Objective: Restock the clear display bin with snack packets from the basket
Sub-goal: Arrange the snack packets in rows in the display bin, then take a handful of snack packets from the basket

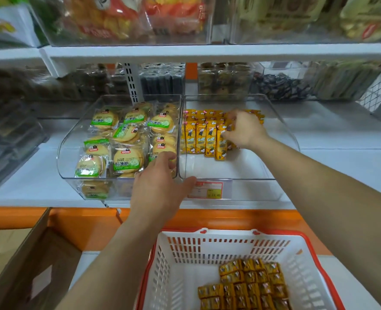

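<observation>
Head view: right grip (pixel 243 130) reaches inside the clear display bin (pixel 252 189), fingers curled on upright yellow snack packets (pixel 204 139). Left grip (pixel 160 184) clasps the bin's front rim beside the biscuit bin (pixel 68 157). More packets lie in the basket (pixel 207 245) below; a cardboard box (pixel 28 253) stands left.

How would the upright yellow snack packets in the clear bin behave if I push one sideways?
Probably tippy: the yellow snack packets stand tall and narrow, side by side. Likely light: the right hand holds them with fingertips. Their glossy wrappers may slide on the smooth floor of the clear display bin.
</observation>
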